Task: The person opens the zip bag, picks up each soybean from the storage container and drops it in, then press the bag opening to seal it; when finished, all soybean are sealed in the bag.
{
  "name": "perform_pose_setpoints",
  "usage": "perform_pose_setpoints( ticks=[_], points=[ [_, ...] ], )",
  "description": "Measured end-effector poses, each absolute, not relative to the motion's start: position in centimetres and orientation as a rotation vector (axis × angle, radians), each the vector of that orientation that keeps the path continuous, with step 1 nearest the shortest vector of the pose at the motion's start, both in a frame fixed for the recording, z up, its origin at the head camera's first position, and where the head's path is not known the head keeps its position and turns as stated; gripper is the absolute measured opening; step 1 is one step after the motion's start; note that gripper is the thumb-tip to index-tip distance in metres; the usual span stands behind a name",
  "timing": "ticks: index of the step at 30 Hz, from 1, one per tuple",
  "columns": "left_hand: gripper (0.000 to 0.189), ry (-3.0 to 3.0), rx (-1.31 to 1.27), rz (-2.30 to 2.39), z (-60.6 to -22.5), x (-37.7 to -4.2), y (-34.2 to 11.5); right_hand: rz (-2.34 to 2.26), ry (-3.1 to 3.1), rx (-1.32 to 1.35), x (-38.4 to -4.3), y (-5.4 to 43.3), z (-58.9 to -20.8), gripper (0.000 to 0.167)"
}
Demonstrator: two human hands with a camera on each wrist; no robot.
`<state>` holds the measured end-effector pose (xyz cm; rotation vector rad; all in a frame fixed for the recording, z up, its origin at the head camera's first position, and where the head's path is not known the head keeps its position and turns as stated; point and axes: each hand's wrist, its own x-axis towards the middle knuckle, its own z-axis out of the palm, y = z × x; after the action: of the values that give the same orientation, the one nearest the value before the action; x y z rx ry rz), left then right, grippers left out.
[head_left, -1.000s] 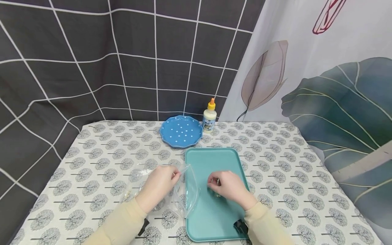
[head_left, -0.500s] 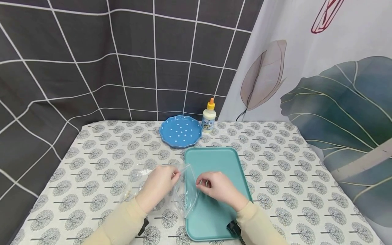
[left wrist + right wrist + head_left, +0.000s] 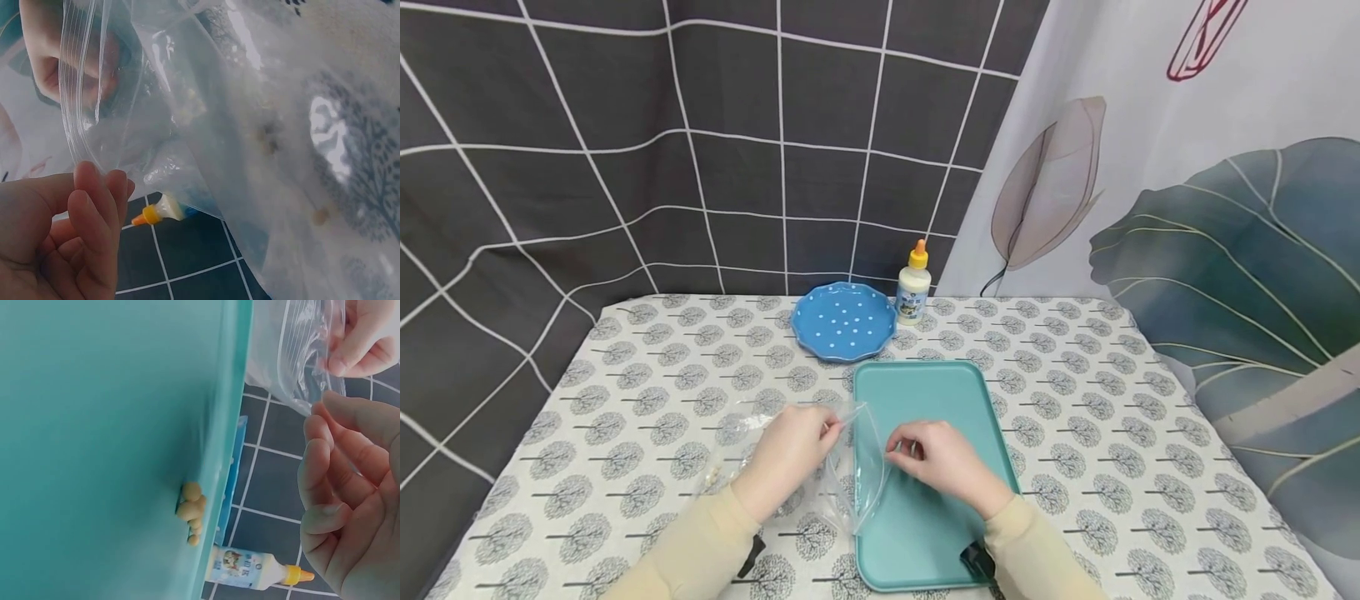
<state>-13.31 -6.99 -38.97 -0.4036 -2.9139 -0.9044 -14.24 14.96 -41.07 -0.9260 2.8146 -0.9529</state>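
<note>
A clear zip-seal plastic bag point(image 3: 842, 479) lies to the left of the teal tray point(image 3: 925, 550), its mouth lapping over the tray's left edge. My left hand point(image 3: 793, 442) pinches the upper lip of that mouth between thumb and fingers. Inside the bag are a few small beige bits point(image 3: 320, 217). Over the tray, my right hand point(image 3: 940, 458) hovers with loosely curled fingers, thumb and fingertips close to the bag's lip. Nothing shows between them. Small round beige, bean-like pieces point(image 3: 192, 509) sit clustered on the tray, hidden from the head view.
Behind the tray stand a blue plate with white dots point(image 3: 844, 323) and a pale squeeze bottle with an orange tip point(image 3: 912, 287). Tree-patterned cloth point(image 3: 1090, 467) covers the table. A dark checked curtain point(image 3: 722, 167) hangs along the back.
My right hand has moved left from above the beige pieces to the bag's mouth, then drifted slightly back right. My left hand keeps its pinch on the bag.
</note>
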Motion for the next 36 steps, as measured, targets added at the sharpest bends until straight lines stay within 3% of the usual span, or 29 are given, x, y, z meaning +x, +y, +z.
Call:
perform_pose_setpoints(
  ticks=[26, 36],
  points=[
    [0.01, -2.914, -0.407, -0.933, -38.9, -13.3, -7.1, -0.879, 2.833, -0.723, -14.3, 18.4, -42.2, 0.007],
    [0.011, -2.915, -0.409, -0.946, -39.0, -13.2, -7.1, -0.702, 2.841, -0.593, -14.1, 19.5, -42.2, 0.02]
  ],
)
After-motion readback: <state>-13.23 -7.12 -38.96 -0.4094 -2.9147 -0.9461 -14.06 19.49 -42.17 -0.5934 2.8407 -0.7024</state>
